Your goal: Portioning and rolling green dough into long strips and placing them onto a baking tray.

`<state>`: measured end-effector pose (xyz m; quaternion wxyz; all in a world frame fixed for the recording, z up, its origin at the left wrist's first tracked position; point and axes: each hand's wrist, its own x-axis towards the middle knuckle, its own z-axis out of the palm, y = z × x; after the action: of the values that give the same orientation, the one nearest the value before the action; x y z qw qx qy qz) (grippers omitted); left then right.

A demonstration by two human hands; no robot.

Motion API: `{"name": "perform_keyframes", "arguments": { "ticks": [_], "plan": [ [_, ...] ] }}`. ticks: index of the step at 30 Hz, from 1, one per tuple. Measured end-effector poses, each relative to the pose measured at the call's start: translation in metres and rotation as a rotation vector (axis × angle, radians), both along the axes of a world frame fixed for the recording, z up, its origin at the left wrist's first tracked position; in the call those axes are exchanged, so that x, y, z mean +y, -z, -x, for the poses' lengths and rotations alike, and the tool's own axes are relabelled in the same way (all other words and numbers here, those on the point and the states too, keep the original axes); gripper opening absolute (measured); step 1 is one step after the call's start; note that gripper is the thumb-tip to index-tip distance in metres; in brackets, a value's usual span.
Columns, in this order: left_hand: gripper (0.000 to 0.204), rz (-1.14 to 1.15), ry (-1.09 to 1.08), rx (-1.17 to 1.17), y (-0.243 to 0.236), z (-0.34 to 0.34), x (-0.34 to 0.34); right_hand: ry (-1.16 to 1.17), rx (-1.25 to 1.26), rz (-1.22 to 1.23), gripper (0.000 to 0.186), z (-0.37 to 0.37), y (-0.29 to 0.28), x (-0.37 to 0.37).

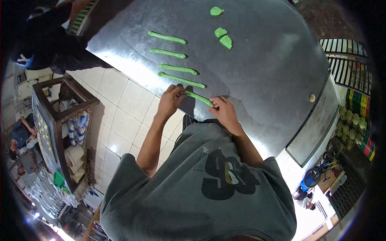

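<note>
Between my two hands stretches a green dough rope (198,97), just over the near edge of the metal table. My left hand (173,97) pinches its left end, and my right hand (222,109) has its fingers closed on the right end. Beyond it lie several more green dough ropes, roughly parallel: the nearest rope (181,80), another rope (177,69) behind it, and the farthest rope (167,37). Farther off to the right sit three flattened green dough lumps, one lump (216,11) apart and a pair (223,37) nearly touching.
The metal table (265,72) reaches ahead and right, with a small pale round piece (312,97) near its right edge. Someone in dark clothes (56,44) stands at the far left. A wooden-framed rack (60,116) stands on the tiled floor; a bicycle (317,172) is at right.
</note>
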<state>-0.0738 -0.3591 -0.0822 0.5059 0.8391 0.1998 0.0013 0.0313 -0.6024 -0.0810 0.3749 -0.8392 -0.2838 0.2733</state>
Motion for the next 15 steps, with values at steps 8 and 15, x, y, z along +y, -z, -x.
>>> {"name": "perform_keyframes", "arguments": {
  "ticks": [8, 15],
  "plan": [
    [0.024, -0.013, -0.178, 0.080, -0.036, 0.012, 0.034, -0.066, 0.039, -0.178, 0.023, -0.005, -0.027, 0.029],
    [0.024, -0.424, -0.110, 0.078, -0.005, 0.026, 0.071, -0.150, -0.380, -0.198, 0.024, -0.007, -0.004, 0.056]
  ]
}}
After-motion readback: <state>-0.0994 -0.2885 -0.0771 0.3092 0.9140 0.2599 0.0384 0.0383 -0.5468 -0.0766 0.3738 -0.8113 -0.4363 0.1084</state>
